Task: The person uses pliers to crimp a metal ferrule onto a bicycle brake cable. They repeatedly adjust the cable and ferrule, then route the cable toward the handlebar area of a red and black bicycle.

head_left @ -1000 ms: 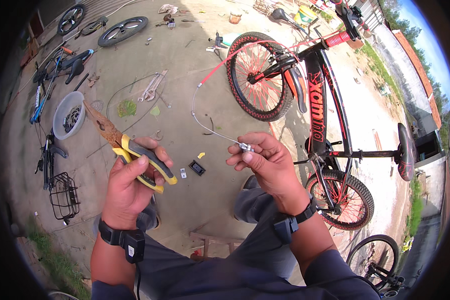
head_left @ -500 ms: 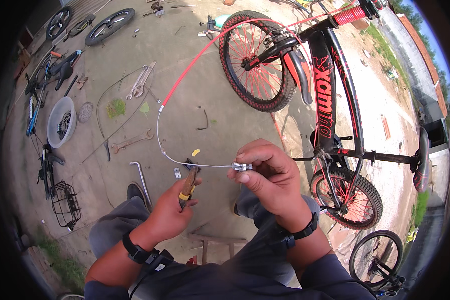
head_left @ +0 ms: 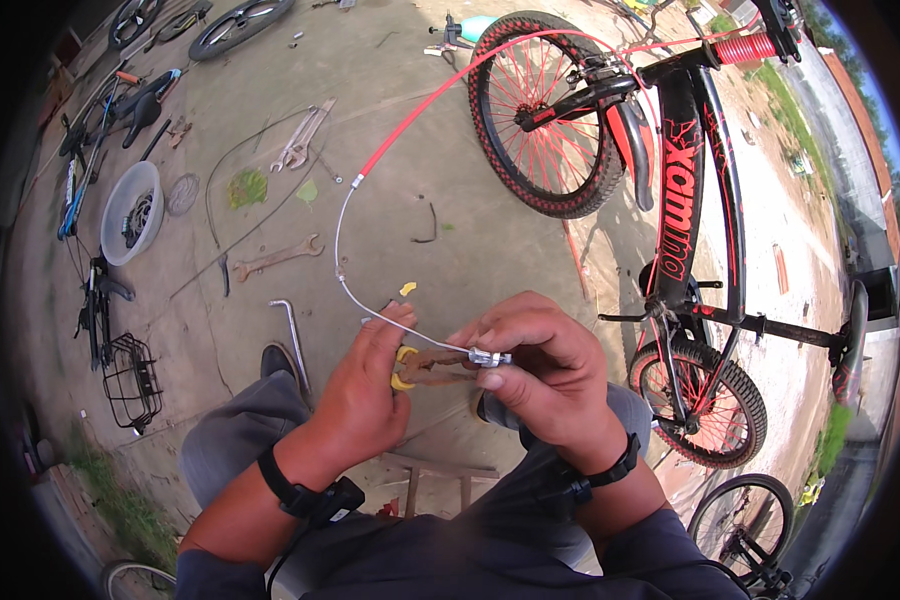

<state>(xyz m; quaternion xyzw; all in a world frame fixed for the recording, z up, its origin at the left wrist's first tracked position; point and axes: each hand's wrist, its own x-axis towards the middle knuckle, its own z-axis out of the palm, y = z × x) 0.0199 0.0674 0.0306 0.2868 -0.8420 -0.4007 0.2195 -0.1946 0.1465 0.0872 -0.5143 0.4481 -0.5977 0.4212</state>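
Note:
My left hand (head_left: 372,390) is closed on yellow-handled, rusty-jawed pliers (head_left: 432,368), whose jaws reach toward the fingers of my other hand; whether they touch the fitting is unclear. My right hand (head_left: 540,370) pinches a small silver metal fitting (head_left: 488,358) at the end of a bare steel cable (head_left: 344,220). The cable curves up into red housing (head_left: 395,130), which runs over the front wheel of a black-and-red bicycle (head_left: 682,200) standing at my right.
Wrenches (head_left: 303,135), a translucent bowl of parts (head_left: 132,215), a bent metal bar (head_left: 292,335) and a wire basket (head_left: 130,385) lie on the concrete. Loose wheels (head_left: 225,30) and another bicycle (head_left: 120,130) are at upper left; a further wheel (head_left: 740,520) is at lower right. A wooden stool (head_left: 435,467) is between my legs.
My left hand has turned the pliers from pointing up-left to pointing rightward, close to the fitting in my right hand. My right hand has moved slightly down with the fitting.

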